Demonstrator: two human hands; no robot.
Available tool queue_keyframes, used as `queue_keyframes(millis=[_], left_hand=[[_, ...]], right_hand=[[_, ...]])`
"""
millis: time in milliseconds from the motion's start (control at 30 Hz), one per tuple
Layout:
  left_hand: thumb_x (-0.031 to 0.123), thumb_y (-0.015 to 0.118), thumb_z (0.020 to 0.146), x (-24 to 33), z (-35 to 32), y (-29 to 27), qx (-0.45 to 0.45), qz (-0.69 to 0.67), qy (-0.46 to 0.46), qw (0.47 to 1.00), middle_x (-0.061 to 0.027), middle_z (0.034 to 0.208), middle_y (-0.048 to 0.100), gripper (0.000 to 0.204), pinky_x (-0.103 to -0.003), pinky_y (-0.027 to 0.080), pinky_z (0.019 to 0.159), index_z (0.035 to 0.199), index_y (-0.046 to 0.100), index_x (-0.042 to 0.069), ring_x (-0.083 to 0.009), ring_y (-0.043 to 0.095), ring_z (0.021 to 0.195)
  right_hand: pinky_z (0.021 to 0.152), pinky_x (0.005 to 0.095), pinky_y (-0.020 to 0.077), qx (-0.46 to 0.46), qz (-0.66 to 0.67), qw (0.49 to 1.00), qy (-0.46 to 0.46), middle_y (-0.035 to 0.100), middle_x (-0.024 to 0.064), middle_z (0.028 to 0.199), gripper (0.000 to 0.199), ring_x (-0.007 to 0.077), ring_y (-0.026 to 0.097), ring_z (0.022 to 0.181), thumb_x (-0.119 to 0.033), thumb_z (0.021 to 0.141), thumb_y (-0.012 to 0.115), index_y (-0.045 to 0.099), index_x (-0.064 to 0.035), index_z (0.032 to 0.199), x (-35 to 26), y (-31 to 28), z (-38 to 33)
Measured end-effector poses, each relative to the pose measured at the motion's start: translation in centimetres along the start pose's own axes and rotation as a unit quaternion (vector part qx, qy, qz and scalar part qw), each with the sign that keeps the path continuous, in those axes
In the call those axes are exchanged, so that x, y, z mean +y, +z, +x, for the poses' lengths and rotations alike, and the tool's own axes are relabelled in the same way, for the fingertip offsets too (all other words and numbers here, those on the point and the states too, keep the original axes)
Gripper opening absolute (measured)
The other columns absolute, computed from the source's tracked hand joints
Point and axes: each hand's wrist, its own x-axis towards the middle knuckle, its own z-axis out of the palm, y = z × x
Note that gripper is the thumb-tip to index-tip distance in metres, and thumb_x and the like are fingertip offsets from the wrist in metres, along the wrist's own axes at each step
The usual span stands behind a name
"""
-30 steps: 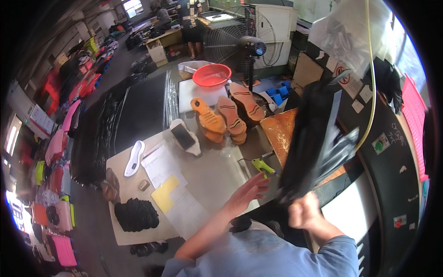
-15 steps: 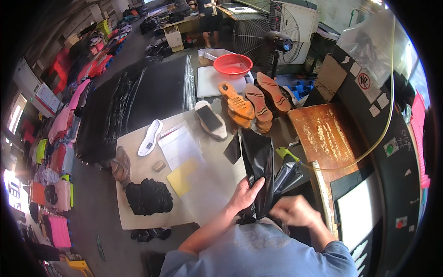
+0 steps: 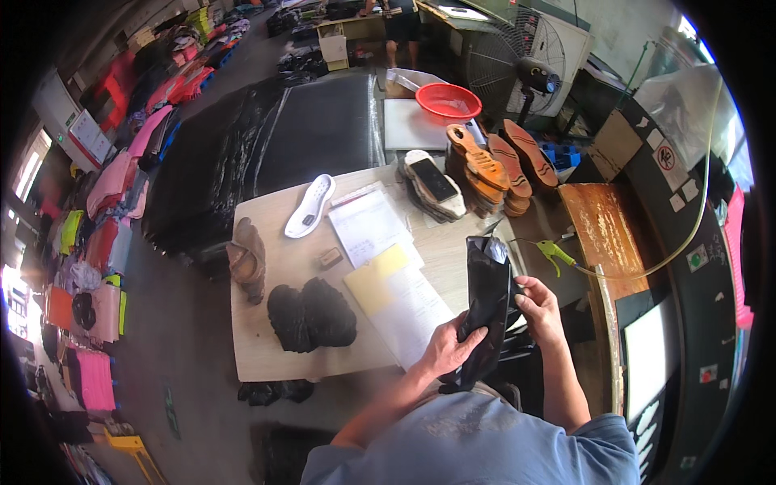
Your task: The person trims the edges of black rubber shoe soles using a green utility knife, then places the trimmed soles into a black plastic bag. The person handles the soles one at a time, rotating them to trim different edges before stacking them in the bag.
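Observation:
My left hand (image 3: 454,346) is closed round the lower part of a long, folded piece of glossy black sheet (image 3: 487,295), held upright in front of my body. My right hand (image 3: 541,309) pinches its right edge between thumb and fingers. At the top of the black sheet shows a crumpled, shiny bit (image 3: 496,252); whether it is part of the sheet I cannot tell. Left of my hands, papers (image 3: 368,228) with a yellow sheet (image 3: 377,279) lie on the pale table (image 3: 275,365). A black, crinkled bundle (image 3: 312,315) rests nearer the table's left side.
Along the table stand a white sole (image 3: 310,206), a brown shoe piece (image 3: 246,260), a phone (image 3: 435,179) on stacked soles, orange shoe forms (image 3: 478,166) and a red basin (image 3: 449,101). To the right hang a green air gun (image 3: 554,254) and its hose. A fan (image 3: 517,65) stands behind.
My right hand, blurred and low earlier, has come up to the black sheet's right edge. The sheet's top has dropped lower. The whole view has swung, shifting the table rightward.

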Motion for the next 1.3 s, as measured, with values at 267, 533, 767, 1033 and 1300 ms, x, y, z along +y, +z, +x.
queue_keyframes(millis=[267,533,767,1033,1300], left_hand=[[0.026,0.056,0.106,-2.4,-4.6,-2.2,0.096,0.165,0.108,0.976,-0.0219,0.105,0.066,0.03,-0.047,0.054,0.078,0.117,0.065,-0.001,-0.043,0.066,0.093],[0.015,0.063,0.101,-1.3,-6.7,-0.9,0.033,0.226,0.189,0.955,-0.0197,0.102,0.064,0.018,-0.046,0.053,0.078,0.112,0.066,0.001,-0.0414,0.065,0.093],[0.019,0.066,0.099,-0.7,-6.4,0.3,0.103,0.26,0.125,0.952,-0.019,0.096,0.064,0.023,-0.046,0.053,0.072,0.114,0.07,0.002,-0.0396,0.066,0.084],[0.023,0.073,0.094,-1.6,-6.8,3.4,0.088,0.274,0.115,0.951,-0.022,0.097,0.066,0.037,-0.046,0.052,0.079,0.124,0.068,0.001,-0.0405,0.066,0.09],[0.019,0.073,0.097,-2.0,-8.4,5.4,0.142,0.086,-0.007,0.986,-0.0151,0.113,0.07,0.034,-0.036,0.048,0.098,0.122,0.068,-0.003,-0.0241,0.066,0.108]], right_hand=[[0.068,0.0284,0.0505,0.088,-0.463,0.88,-0.057,0.069,0.0116,0.091,0.023,0.0098,0.061,0.074,-0.001,0.091,0.069,0.071,0.0005,0.114,0.5,4.9,-4.9],[0.098,0.0325,0.0498,0.022,-0.264,0.963,-0.036,0.071,0.0167,0.12,0.035,0.0195,0.067,0.11,-0.022,0.1,0.063,0.069,0.0038,0.123,2.0,5.6,-6.4],[0.085,0.0308,0.0495,0.025,-0.257,0.961,-0.1,0.066,0.0098,0.116,0.037,0.0159,0.061,0.096,-0.028,0.099,0.067,0.069,0.0056,0.112,0.3,4.7,-8.8],[0.077,0.0232,0.0506,0.066,-0.195,0.976,-0.067,0.069,-0.0003,0.088,0.016,0.0085,0.062,0.08,-0.009,0.095,0.072,0.069,0.001,0.107,1.5,1.7,-11.1],[0.095,0.0274,0.0412,-0.019,-0.085,0.981,-0.171,0.056,0.0024,0.112,0.014,0.011,0.053,0.109,0.005,0.086,0.063,0.057,-0.0061,0.093,0.7,-1.9,-14.4]])
